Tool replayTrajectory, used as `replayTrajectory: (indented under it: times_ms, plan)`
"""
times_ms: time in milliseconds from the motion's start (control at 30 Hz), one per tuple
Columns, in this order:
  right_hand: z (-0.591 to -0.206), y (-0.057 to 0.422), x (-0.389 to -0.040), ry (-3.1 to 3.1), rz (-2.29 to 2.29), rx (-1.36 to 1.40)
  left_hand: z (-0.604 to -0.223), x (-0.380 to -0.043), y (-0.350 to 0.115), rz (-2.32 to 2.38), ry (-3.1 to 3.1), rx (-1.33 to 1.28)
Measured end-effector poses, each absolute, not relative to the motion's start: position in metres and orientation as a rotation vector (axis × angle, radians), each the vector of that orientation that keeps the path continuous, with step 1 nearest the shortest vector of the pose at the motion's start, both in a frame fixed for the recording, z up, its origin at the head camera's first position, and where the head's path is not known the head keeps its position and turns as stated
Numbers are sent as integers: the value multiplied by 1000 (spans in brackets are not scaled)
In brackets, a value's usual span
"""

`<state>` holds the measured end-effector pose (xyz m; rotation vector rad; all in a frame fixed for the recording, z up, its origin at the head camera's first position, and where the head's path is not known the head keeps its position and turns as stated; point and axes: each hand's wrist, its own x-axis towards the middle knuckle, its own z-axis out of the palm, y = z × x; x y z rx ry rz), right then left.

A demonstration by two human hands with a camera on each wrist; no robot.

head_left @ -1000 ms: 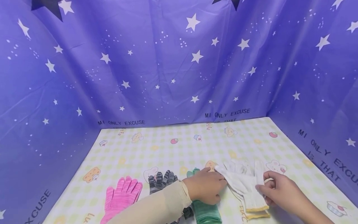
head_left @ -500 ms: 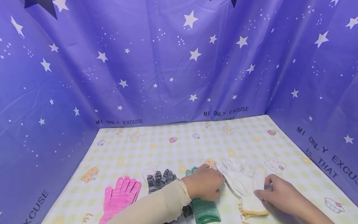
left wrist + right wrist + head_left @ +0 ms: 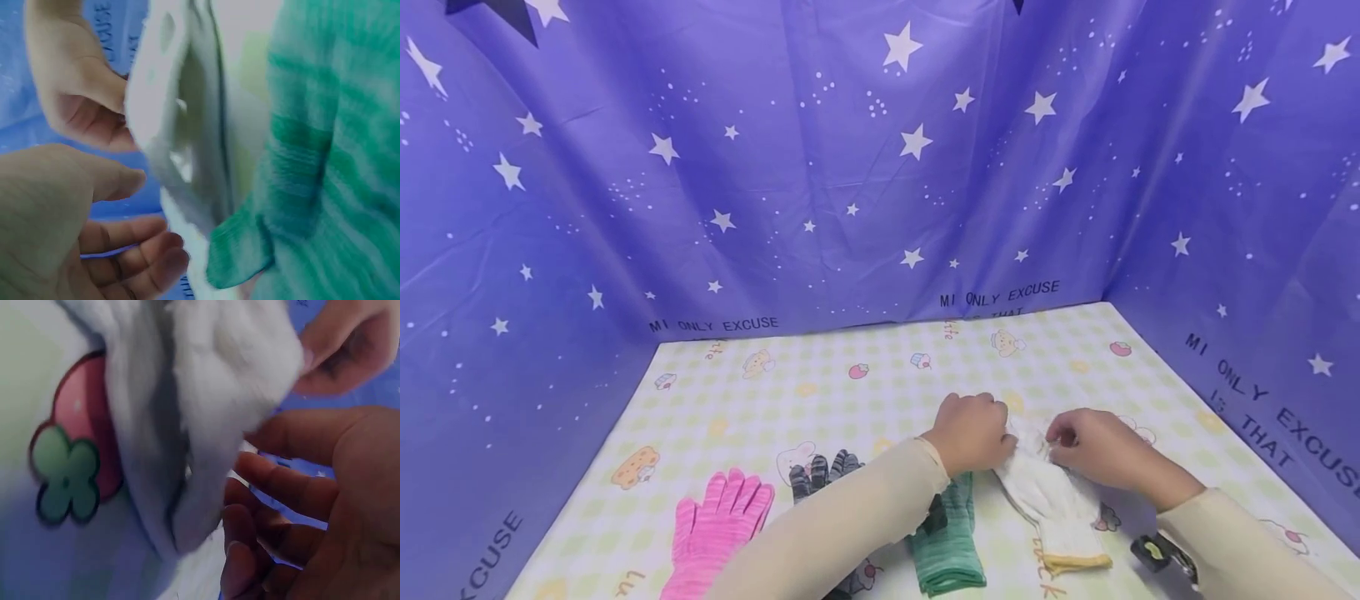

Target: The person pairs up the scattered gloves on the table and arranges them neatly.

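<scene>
A white knit glove [image 3: 1048, 492] with a yellow-edged cuff lies on the right of the table, its fingers pointing away. My right hand [image 3: 1093, 446] pinches its finger end, thumb and index fingertip at the fabric in the right wrist view. My left hand [image 3: 973, 432] is beside the glove's fingertips, over the far end of a green glove [image 3: 951, 542]. In the left wrist view, my left thumb and fingers [image 3: 134, 256] stand apart, close to the white fabric [image 3: 172, 94]. The glove's finger end is partly hidden by both hands.
A pink glove [image 3: 718, 529] and a black-and-grey striped glove [image 3: 823, 475] lie to the left, the latter partly under my left sleeve [image 3: 842, 517]. The checked tablecloth [image 3: 820, 417] meets a purple star-patterned curtain [image 3: 820, 167]. A black wrist device [image 3: 1163, 557] hangs by my right sleeve.
My left hand has moved up and away, uncovering more of the green glove. My right hand has gone from the white glove's side to its finger end. The glove's thumb side has folded inward.
</scene>
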<state>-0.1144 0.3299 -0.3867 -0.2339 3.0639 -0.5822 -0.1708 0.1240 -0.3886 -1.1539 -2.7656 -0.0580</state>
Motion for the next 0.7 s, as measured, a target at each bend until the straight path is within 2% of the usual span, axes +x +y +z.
replayTrajectory:
  times_ms: [200,400,567,700]
  plan:
    - [-395,321,-123,3039,-558,-293,-401,-180,133,-22,-2863,-1151]
    - [-383,316,-124,3113,-552,-293,-404,-182,133,-106,-2768,-1149]
    - [-371,316,-132,3167,-605,-293,-398,-183,134,-217,-2718,-1068]
    - [-375,318,-146,3206,-598,-304,-397,-185,136,-242,-2732,-992]
